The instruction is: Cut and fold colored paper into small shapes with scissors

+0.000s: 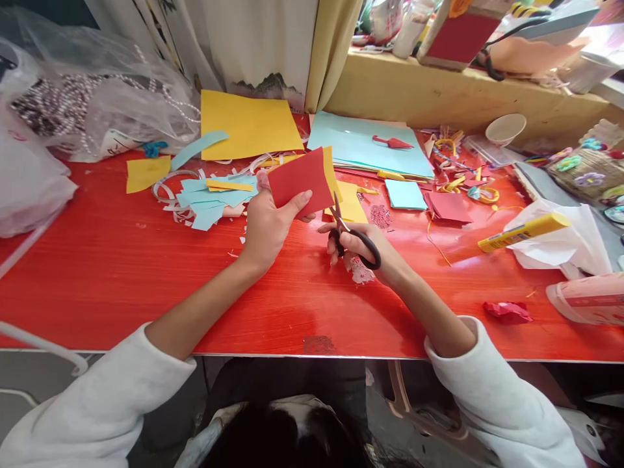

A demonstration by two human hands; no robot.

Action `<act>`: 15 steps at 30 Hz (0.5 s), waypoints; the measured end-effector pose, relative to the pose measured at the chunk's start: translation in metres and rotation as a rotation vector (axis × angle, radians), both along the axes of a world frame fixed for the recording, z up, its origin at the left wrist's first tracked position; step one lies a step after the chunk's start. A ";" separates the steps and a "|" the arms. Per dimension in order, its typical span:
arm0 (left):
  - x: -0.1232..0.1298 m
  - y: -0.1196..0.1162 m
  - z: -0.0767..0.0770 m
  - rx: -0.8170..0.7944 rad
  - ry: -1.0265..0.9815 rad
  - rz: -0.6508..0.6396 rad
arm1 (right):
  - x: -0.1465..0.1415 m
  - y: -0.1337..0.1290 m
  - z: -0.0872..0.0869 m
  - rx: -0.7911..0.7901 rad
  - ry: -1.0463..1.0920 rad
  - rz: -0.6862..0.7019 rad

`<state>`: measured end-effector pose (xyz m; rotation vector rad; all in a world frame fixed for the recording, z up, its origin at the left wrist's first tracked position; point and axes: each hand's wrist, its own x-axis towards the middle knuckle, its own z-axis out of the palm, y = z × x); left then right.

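Observation:
My left hand (pixel 270 218) grips a red sheet of paper (pixel 302 183) together with a yellow sheet (pixel 330 170) behind it, held up off the table. The thumb lies across the red face. In my right hand (pixel 370 250) are black-handled scissors (pixel 358 244), fingers through the loops. Their blades point up at the right edge of the papers; whether they touch it I cannot tell. Cut light blue paper pieces (pixel 207 201) lie to the left of my left hand. A small light blue square (pixel 405 194) and red squares (pixel 447 207) lie beyond my right hand.
A large yellow sheet (pixel 248 127) and a stack of light blue sheets (pixel 361 140) lie at the back of the red table (pixel 121 279). On the right are a yellow glue stick (pixel 524 233), white tissue (pixel 565 244) and a pink cup (pixel 587 299). Plastic bags (pixel 34 162) stand at left.

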<state>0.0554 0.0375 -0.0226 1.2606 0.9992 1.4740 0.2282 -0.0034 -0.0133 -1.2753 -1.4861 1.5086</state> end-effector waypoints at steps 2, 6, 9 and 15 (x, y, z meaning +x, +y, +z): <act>0.002 -0.003 0.001 -0.014 0.015 -0.007 | -0.001 0.000 0.000 0.014 -0.001 -0.026; 0.002 -0.006 0.004 -0.038 0.019 -0.023 | -0.001 -0.001 0.001 0.054 0.006 -0.043; 0.002 -0.006 0.005 -0.055 -0.004 -0.027 | -0.002 -0.002 0.000 0.080 -0.010 -0.063; 0.003 -0.007 0.007 -0.058 -0.044 -0.040 | -0.007 -0.006 -0.006 0.079 0.041 -0.167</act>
